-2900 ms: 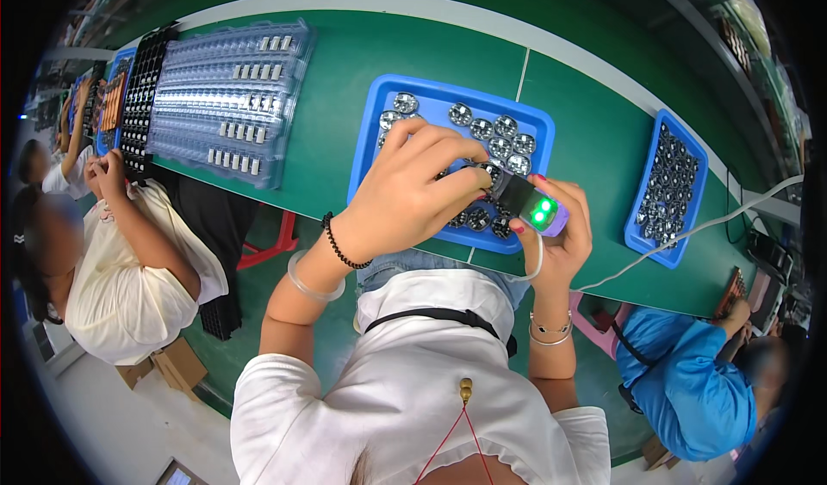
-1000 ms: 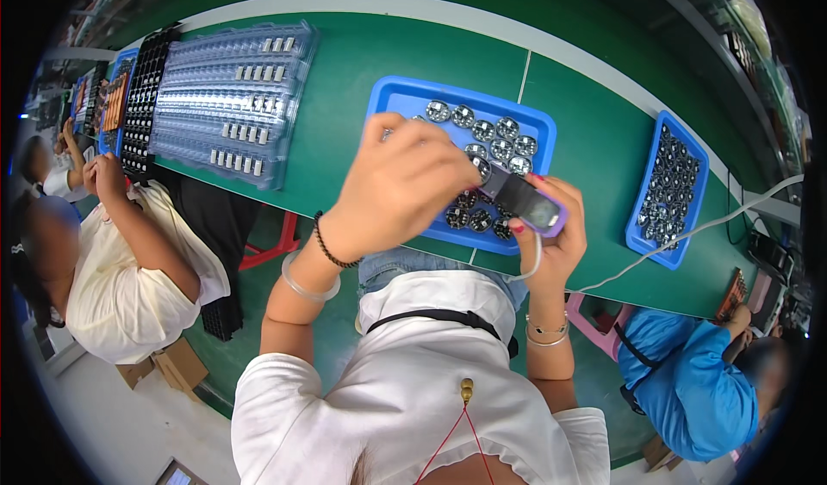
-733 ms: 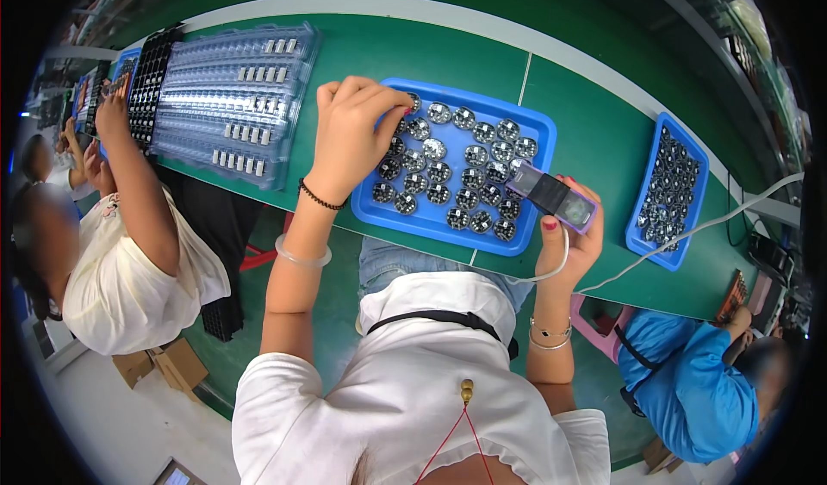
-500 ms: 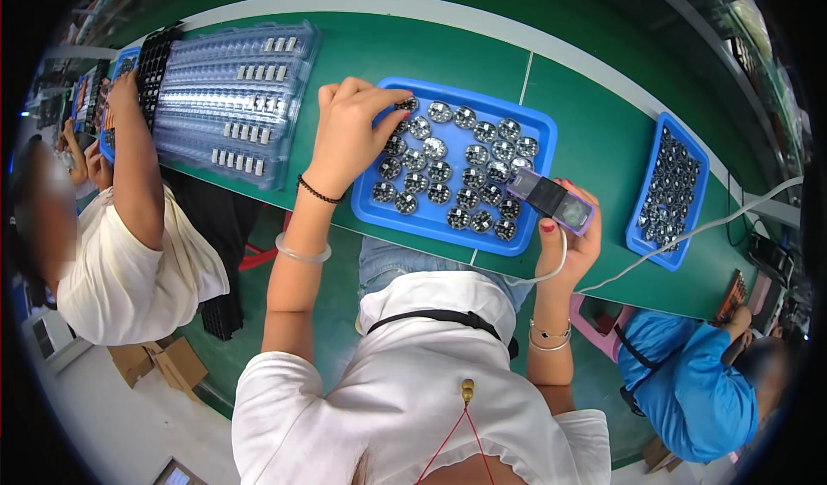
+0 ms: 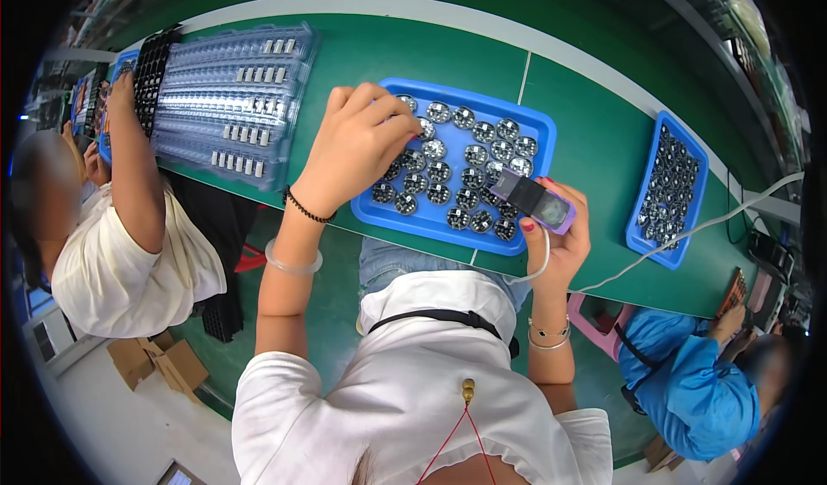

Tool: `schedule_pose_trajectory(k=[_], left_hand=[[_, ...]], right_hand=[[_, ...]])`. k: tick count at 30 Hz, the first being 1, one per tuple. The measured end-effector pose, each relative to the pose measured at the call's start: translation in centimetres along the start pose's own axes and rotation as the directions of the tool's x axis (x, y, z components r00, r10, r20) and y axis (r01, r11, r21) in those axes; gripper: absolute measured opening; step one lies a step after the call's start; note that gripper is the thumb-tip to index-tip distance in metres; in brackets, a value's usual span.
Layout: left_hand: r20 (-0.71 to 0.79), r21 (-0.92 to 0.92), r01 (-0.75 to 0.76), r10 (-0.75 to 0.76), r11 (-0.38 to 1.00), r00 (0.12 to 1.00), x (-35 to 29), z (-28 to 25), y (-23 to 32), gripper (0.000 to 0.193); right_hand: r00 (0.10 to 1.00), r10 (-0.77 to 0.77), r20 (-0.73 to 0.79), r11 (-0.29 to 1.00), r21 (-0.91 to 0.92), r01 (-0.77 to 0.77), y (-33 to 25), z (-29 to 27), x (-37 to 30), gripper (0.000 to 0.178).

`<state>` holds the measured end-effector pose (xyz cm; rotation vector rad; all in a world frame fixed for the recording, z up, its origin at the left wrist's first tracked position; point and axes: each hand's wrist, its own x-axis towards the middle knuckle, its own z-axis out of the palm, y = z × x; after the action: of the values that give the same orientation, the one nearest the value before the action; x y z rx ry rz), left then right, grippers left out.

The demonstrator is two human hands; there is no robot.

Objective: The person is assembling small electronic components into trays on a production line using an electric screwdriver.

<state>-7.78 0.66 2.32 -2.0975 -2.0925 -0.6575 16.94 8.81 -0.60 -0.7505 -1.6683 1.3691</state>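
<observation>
A blue tray [image 5: 538,235] on the green table holds many small round black-and-silver electronic parts [image 5: 438,171], spread in loose rows. Over its upper left side, my left hand [image 5: 362,145] has its fingers bent together at one round part [image 5: 425,128]; the thumb tip is mostly hidden. My right hand [image 5: 564,244] grips a purple handheld device [image 5: 538,202] with a black band and a white cable. The device's front end reaches over the tray's right side, close above the parts there.
A second blue tray [image 5: 668,192] full of similar parts stands at the right, with the white cable [image 5: 715,222] crossing its near end. Clear plastic trays [image 5: 233,97] with small silver pieces lie at left. Co-workers sit on both sides, in a white shirt [image 5: 138,261] and blue clothing [image 5: 689,382].
My left hand has moved from the tray's upper left corner slightly right and nearer, to another round part. My right hand has shifted the device a little left and nearer.
</observation>
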Motion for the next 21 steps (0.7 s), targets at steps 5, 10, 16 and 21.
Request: schedule_pose_trajectory(k=[5,10,16,21], left_hand=[[-0.007,-0.063,-0.1,0.1,0.993,0.995,0.7,-1.2,3.8,0.013],[-0.071,-0.192,-0.138,0.127,0.972,0.989,0.6,-0.7,6.4,0.027],[-0.076,-0.252,-0.079,0.062,0.964,0.995,1.1,-1.2,6.6,0.023],[-0.068,-0.256,-0.038,0.021,0.966,0.997,1.0,-0.2,4.9,0.017]], right_hand=[[0.989,-0.075,0.125,0.986,-0.14,0.093,-0.1,0.4,0.7,0.045],[0.97,-0.166,0.18,0.958,-0.202,0.202,-0.4,0.6,0.9,0.043],[0.977,-0.133,0.166,0.973,-0.168,0.161,-0.5,0.4,0.7,0.042],[0.996,-0.081,0.025,0.992,-0.094,0.083,-0.1,0.6,0.1,0.049]])
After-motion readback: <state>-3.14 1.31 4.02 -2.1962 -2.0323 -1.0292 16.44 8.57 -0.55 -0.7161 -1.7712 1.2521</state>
